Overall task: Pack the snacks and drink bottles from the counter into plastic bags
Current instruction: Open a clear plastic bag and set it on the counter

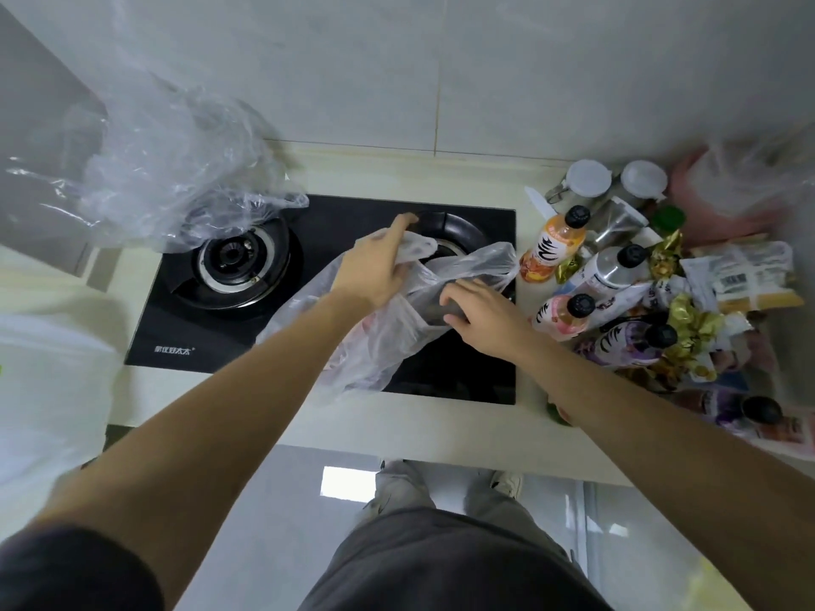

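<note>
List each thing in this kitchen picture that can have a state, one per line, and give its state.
plastic bag: mouth held open over the stove
left hand: grips the bag's handle
right hand: fingers curled at the bag's mouth
orange bottle: capped, lying on the counter
pink bottle: capped, lying down
left burner: unlit

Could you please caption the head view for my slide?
Both hands hold a plastic bag open over the stove.

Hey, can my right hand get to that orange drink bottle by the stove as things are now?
Probably yes, once freed. The right hand is pinching the plastic bag's rim, so it must let go first. The orange drink bottle stands at the near edge of the pile, beside the stove, with nothing between it and the hand.
</note>
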Motion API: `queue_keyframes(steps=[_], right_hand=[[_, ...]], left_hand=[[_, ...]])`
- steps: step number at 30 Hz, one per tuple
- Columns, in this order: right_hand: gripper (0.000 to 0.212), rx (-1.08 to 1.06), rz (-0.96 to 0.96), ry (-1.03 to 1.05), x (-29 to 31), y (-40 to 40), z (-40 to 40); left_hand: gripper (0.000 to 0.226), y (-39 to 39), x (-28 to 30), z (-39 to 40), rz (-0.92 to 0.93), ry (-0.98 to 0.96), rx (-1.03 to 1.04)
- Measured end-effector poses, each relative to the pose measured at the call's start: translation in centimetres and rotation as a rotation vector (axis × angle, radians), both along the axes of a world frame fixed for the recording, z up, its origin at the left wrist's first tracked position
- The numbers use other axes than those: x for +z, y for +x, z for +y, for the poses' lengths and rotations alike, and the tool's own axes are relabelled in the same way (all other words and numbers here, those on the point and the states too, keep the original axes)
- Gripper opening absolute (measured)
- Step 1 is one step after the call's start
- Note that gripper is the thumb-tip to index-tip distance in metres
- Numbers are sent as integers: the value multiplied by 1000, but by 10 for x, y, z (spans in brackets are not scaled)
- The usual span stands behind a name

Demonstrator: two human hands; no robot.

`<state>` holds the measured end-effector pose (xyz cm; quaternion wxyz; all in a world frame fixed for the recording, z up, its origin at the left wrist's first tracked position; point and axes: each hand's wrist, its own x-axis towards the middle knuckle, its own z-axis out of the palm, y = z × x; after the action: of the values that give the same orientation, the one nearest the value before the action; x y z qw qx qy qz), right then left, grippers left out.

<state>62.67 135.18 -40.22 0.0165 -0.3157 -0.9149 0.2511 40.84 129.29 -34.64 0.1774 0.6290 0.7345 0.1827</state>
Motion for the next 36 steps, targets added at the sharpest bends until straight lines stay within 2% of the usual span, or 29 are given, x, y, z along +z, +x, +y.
queue_keyframes(steps=[3,5,10,14,20,24,27,28,32,36], right_hand=[[35,31,-108,42,3,2,3],[45,66,-183,70,8,5,6],[59,107,-246,76,23,16,6],[55,155,-225,111,39,27,0],[31,345,-109,208,60,47,-16],[28,459,-146,272,76,55,-27],[29,579,-280,397,84,60,-38],[30,617,-332,432,85,61,-42],[40,753,-465,470,88,60,-63],[28,742,-552,426,94,56,-83]], left_hand=[[61,-1,9,-20,59,-7,-136],[65,-6,12,-31,162,-40,-225],[47,-3,25,-62,303,-144,-209],[43,10,34,-88,375,-110,-122],[48,39,48,-123,466,-98,30],[71,48,56,-140,566,-223,-110],[34,48,57,-144,696,-352,-306],[29,45,54,-146,696,-384,-359],[25,38,53,-158,642,-540,-439],[23,30,56,-171,694,-525,-460]])
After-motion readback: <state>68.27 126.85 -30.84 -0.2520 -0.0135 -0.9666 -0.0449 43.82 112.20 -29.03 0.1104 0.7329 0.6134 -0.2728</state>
